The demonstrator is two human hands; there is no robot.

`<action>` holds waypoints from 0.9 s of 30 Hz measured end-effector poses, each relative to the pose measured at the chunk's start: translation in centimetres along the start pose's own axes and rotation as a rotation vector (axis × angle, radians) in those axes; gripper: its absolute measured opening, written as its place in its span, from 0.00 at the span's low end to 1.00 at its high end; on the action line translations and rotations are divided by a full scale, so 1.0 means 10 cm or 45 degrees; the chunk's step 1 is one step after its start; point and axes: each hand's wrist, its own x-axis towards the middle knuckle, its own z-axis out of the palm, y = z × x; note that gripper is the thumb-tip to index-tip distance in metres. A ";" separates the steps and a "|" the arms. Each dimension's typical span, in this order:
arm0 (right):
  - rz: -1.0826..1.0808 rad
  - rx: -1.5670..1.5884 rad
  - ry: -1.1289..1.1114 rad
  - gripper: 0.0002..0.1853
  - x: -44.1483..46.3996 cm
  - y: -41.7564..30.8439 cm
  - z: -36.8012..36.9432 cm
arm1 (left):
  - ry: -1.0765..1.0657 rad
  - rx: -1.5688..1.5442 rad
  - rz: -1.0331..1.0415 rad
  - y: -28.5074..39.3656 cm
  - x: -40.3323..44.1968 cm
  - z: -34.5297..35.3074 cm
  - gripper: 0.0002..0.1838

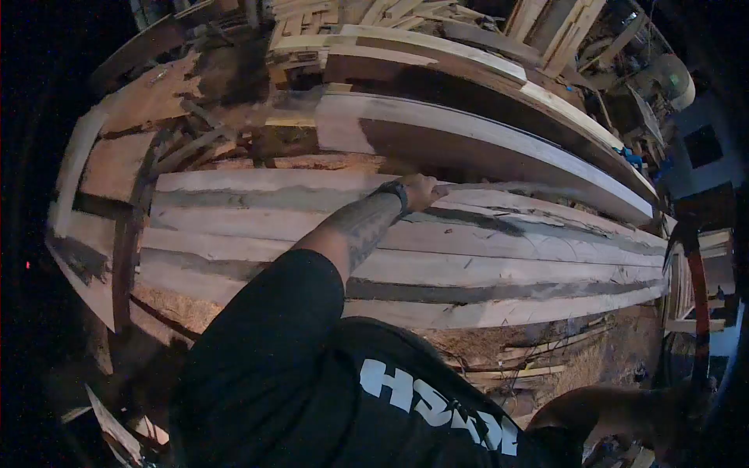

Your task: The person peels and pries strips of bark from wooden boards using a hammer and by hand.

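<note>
My left hand (420, 192), with a dark watch band at the wrist, is closed over the far edge of the wide planks. It grips the end of a long, thin, greyish strip of bark (507, 188) that runs off to the right. Beneath it lie long pale planks (468, 267) with rough, dark bark edges. At the lower right my right hand (697, 402) is in deep shadow, closed around the handle of a hammer (696, 285). The hammer stands upright, with a dark head and a red-orange handle, near the planks' right end.
Behind the planks lie thick sawn beams (484, 129), with a blue tool (630, 157) near their right end. Stacked boards (304, 23) fill the back. Wood panels (117, 168) stand at the left. Sawdust and loose offcuts (523, 373) cover the near ground.
</note>
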 end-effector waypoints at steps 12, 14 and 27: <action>0.080 -0.303 0.145 0.23 -0.15 -0.66 0.15 | 0.989 -0.220 -0.232 -1.54 -0.30 -2.00 0.26; 0.136 -0.281 0.131 0.23 -0.29 -0.48 0.32 | 1.303 -0.007 -0.256 -2.07 -1.11 -3.13 0.24; 0.627 0.097 -0.137 0.21 -0.65 1.64 1.82 | 1.702 0.318 -0.551 -2.49 -5.16 -3.21 0.21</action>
